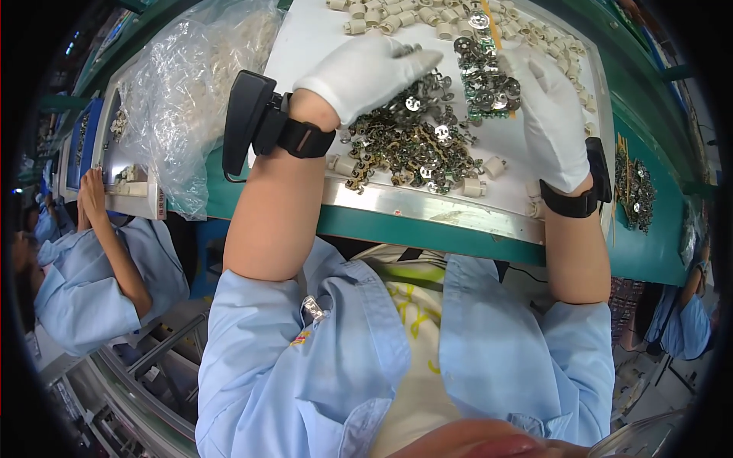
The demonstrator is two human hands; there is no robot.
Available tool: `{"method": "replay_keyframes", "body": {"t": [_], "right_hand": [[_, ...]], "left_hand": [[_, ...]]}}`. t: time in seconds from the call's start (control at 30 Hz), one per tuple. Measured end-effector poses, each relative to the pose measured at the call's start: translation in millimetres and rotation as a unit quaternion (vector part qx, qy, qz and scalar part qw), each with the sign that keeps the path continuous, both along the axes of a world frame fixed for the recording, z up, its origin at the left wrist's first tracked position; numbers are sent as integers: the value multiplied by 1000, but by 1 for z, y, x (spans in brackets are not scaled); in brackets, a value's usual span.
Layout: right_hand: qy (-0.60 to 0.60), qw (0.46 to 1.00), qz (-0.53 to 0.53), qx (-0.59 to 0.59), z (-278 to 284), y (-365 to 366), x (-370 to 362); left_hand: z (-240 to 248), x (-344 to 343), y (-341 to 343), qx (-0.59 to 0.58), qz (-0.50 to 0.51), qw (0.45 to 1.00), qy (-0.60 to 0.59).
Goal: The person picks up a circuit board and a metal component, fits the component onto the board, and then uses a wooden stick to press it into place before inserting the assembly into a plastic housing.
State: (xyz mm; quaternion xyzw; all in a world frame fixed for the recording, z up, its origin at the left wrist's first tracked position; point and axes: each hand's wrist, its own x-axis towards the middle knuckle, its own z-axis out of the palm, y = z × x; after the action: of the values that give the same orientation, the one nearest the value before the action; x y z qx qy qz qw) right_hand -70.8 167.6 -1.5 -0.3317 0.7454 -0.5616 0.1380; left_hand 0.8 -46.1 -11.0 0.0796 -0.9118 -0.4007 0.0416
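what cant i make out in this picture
Whether the right hand grips the board strip: head view, hidden by the hand itself.
Metal parts beside the left hand: head view, blurred.
Plastic bag's exact contents: head view, veiled by crinkles.
Far end of the cream cylinder heap: head view, cut by top edge.

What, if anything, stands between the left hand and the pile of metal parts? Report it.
Nothing visible does. The gloved left hand is over the upper left of the pile of metal parts; the cream cylinder at the pile's lower right lies clear of the hand.
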Motion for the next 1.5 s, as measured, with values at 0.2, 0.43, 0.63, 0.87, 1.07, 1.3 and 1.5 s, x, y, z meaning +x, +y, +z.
{"method": "replay_keyframes", "body": {"t": [0.2, 0.43, 0.63, 0.87, 1.07, 1.3, 1.5], "right_hand": [[-28, 992, -91, -83, -5, -2, 2], [-12, 994, -95, -49, -2, -1, -1], [22, 992, -79, -93, -6, -6, 1], [36, 999, -16, -31, 4, -8, 17], [31, 996, 53, -62, 0, -11, 21], [-42, 970, 117, -208, -5, -10, 27], [-47, 990, 27, -131, -1, -11, 28]], "left_hand": [[-19, -1, -1, -133, -22, 984, 120], [-21, -6, -4, -43, -84, 990, 102], [-2, -7, 12, -42, -83, 951, 293], [17, 7, 27, 287, -130, 943, 103], [9, 5, 28, 348, -130, 919, 135], [3, 3, 33, 438, -186, 860, 185], [18, 15, 36, 417, -108, 891, 143]]}}
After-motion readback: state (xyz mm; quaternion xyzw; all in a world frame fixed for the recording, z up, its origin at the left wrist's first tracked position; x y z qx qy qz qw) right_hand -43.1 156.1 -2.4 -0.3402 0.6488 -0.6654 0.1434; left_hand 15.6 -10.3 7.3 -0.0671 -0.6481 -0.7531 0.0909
